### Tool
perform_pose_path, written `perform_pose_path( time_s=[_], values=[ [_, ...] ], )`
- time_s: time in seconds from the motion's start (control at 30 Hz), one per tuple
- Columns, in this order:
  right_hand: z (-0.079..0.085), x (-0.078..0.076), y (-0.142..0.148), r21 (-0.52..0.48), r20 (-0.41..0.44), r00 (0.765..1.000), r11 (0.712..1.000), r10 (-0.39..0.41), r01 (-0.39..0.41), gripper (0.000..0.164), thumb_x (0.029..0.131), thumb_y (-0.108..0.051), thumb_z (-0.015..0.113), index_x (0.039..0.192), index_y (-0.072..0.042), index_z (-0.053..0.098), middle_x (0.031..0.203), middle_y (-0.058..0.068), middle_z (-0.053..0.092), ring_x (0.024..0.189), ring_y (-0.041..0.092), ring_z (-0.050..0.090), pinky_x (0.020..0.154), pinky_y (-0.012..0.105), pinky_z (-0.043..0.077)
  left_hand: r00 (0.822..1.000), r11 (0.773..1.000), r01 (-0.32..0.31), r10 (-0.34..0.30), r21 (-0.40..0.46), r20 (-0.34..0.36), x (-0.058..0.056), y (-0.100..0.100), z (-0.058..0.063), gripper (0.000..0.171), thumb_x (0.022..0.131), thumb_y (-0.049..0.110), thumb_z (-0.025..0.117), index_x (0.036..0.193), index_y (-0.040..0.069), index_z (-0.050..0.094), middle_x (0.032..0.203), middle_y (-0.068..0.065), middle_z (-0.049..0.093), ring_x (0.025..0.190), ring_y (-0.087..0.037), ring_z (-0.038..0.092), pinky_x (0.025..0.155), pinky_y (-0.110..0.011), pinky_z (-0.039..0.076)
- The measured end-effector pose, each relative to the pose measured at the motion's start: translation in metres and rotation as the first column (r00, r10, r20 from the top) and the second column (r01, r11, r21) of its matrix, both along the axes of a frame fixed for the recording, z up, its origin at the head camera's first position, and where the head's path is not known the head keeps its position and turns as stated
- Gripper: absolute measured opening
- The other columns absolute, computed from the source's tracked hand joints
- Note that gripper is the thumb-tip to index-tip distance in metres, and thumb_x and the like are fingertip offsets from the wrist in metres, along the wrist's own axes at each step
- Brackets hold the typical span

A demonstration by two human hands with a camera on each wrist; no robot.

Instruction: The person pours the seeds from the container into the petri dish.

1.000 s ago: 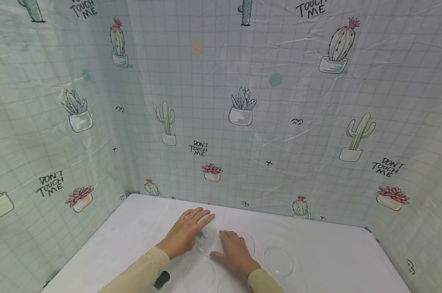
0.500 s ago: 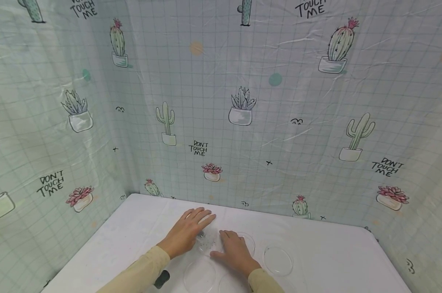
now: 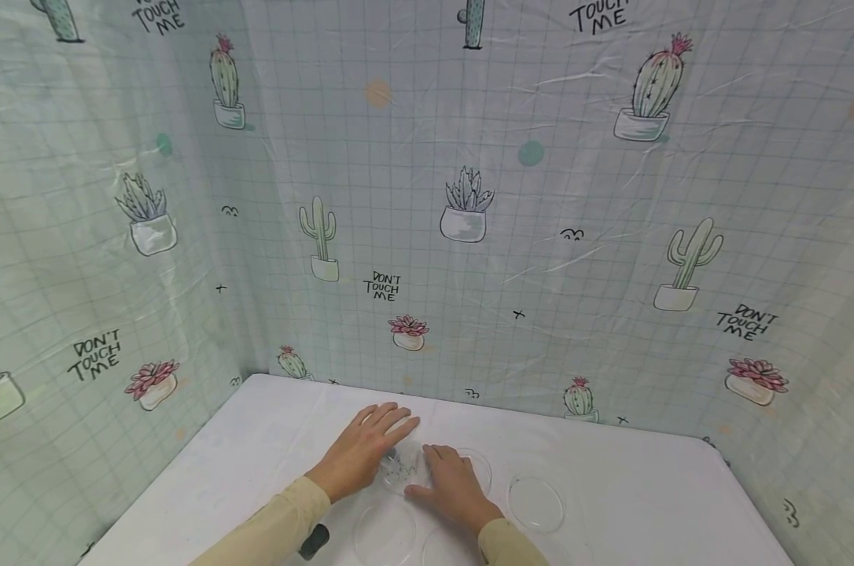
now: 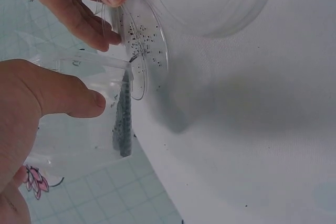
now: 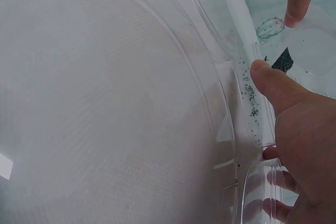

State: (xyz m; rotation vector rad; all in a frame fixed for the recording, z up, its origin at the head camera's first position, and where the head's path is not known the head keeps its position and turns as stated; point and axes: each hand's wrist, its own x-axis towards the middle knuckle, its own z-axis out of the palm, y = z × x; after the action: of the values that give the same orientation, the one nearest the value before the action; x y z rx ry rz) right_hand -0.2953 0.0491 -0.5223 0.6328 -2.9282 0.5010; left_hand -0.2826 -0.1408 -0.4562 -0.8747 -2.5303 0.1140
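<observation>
My left hand (image 3: 356,456) grips a clear plastic container (image 4: 79,140), thumb on its near side. It is tilted, and dark granules (image 4: 123,114) are heaped along its lower edge. Whether it is a pouch or a stiff tub I cannot tell. Just beyond that edge is a clear petri dish (image 4: 157,51) with dark specks scattered over it. My right hand (image 3: 455,487) holds the dish at its side, thumb on the rim (image 5: 265,114) and fingers partly hidden behind clear plastic. A second thin round edge overlaps the dish in the left wrist view.
Several more clear round dishes or lids, such as one at the right (image 3: 536,503) and one in front (image 3: 384,534), lie on the white table (image 3: 639,503). A dark object (image 3: 315,542) lies beside the left sleeve. Cactus-print curtain (image 3: 413,196) surrounds the table's back and sides.
Dark specks now show between my hands, where fewer showed a second ago. My left hand has shifted slightly rightward with the container; the right hand has stayed in place.
</observation>
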Motion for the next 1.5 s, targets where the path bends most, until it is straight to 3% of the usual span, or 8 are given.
perform_pose_path(
  time_s=[0.37,0.77,1.17,1.5],
  values=[
    [-0.0006,0.0004,0.0003,0.011,-0.048,0.999,1.000,0.013,-0.012,0.079,0.073,-0.061,0.062,0.128,-0.006,0.050,0.125,0.008,0.055,0.118,0.026,0.049,0.090,0.047,0.044,1.000,1.000,0.006,-0.006,-0.022,-0.026,-0.0025,0.0001,-0.0020,0.080,0.070,0.004,0.071,0.139,0.025,0.037,0.140,0.004,0.043,0.131,-0.019,0.038,0.111,-0.041,0.031],
    [-0.0018,-0.0016,0.0003,0.011,0.010,1.000,1.000,-0.005,0.005,0.081,0.073,-0.063,0.060,0.131,-0.008,0.047,0.129,0.008,0.053,0.121,0.026,0.047,0.095,0.048,0.042,1.000,0.999,0.004,-0.005,-0.038,-0.005,-0.0004,0.0000,0.0001,0.082,0.071,0.003,0.071,0.141,0.027,0.034,0.142,0.003,0.041,0.133,-0.020,0.036,0.112,-0.042,0.030],
    [-0.0036,-0.0028,-0.0001,0.013,0.015,1.000,1.000,-0.002,0.002,0.083,0.072,-0.066,0.058,0.132,-0.009,0.047,0.129,0.007,0.053,0.121,0.026,0.046,0.095,0.048,0.042,1.000,0.999,0.000,0.001,0.034,-0.022,-0.0019,-0.0018,-0.0023,0.077,0.072,0.002,0.069,0.139,0.022,0.037,0.137,0.001,0.045,0.130,-0.022,0.039,0.109,-0.041,0.033],
    [-0.0038,-0.0027,0.0003,0.026,-0.004,1.000,1.000,0.003,-0.003,0.084,0.072,-0.067,0.057,0.131,-0.009,0.047,0.129,0.007,0.053,0.121,0.026,0.047,0.094,0.048,0.043,0.997,0.997,-0.038,0.042,0.068,-0.060,-0.0016,-0.0084,-0.0075,0.084,0.068,0.006,0.072,0.141,0.018,0.033,0.136,-0.003,0.045,0.128,-0.022,0.041,0.106,-0.040,0.035]
  ],
)
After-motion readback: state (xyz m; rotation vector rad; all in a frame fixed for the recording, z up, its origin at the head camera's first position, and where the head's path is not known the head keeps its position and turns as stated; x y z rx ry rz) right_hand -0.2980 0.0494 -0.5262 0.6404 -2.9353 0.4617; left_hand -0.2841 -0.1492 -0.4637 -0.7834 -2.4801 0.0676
